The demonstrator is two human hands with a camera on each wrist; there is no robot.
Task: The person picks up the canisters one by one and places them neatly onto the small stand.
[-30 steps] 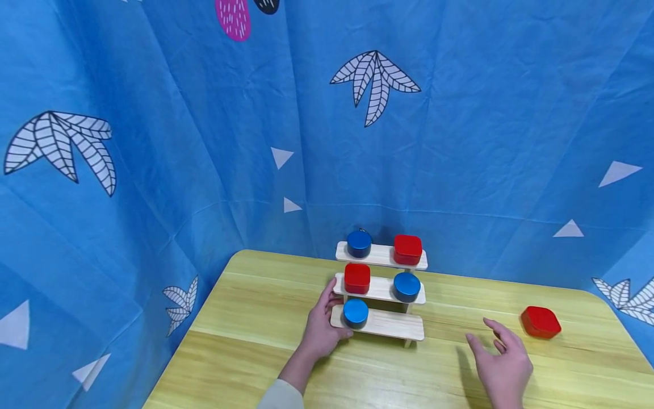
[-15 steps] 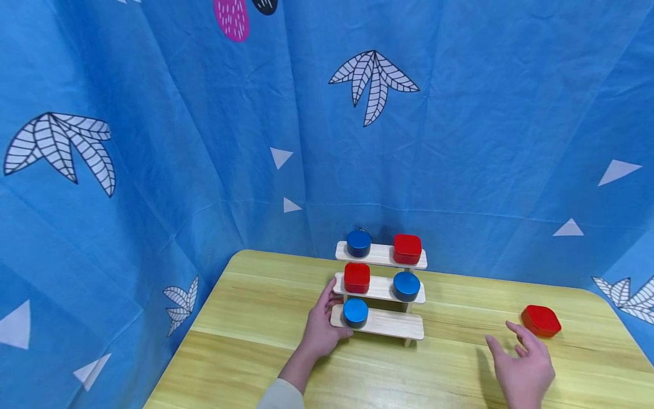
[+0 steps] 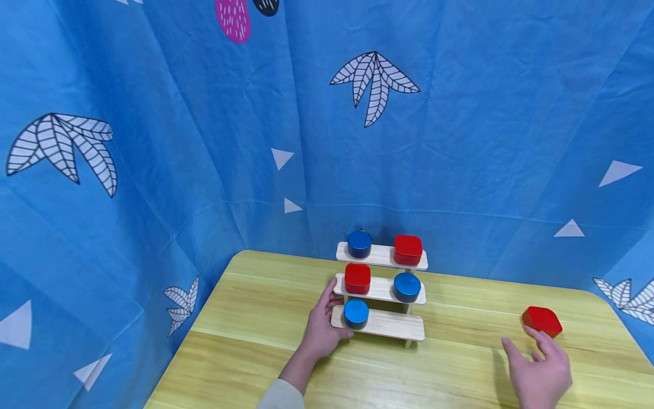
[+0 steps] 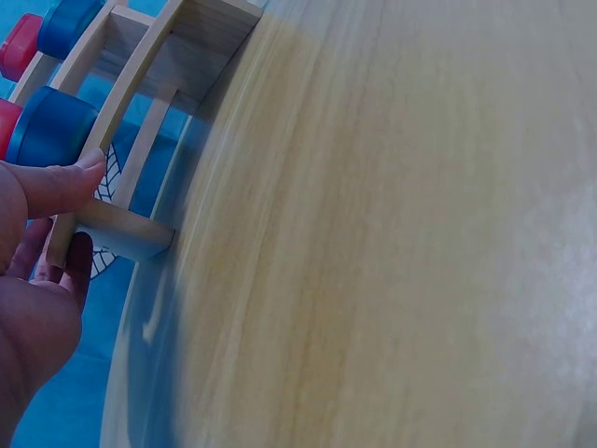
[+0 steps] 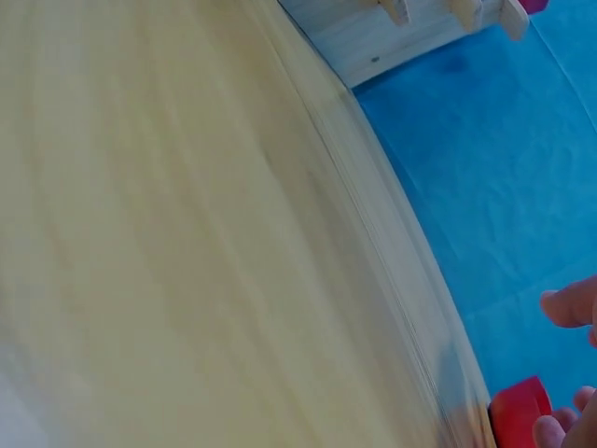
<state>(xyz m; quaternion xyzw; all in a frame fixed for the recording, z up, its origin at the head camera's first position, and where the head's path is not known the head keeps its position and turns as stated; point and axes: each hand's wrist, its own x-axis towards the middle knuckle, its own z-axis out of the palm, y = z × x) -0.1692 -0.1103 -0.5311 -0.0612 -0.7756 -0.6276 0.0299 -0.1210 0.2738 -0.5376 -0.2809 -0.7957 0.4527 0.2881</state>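
Observation:
My left hand (image 3: 321, 334) grips the left end of a small three-tier wooden shelf (image 3: 393, 324), thumb at the front of the lowest tier, fingers behind. In the left wrist view the thumb and curled fingers pinch that end board. Blue round tins (image 3: 356, 313) and red square tins (image 3: 357, 279) stand on the tiers; the lowest tier has one blue tin at its left. At the right of the table lies another red tin (image 3: 545, 321). My right hand (image 3: 541, 372) is just in front of it, thumb and fingers spread apart, holding nothing. Whether a fingertip touches the tin I cannot tell.
The light wooden table (image 3: 245, 301) has rounded far corners. A blue patterned cloth (image 3: 460, 142) hangs behind it and along the left side. The shelf stands near the table's far edge.
My right hand has moved right, from between the shelf and the loose red tin to just in front of that tin. My left hand and the shelf have stayed put.

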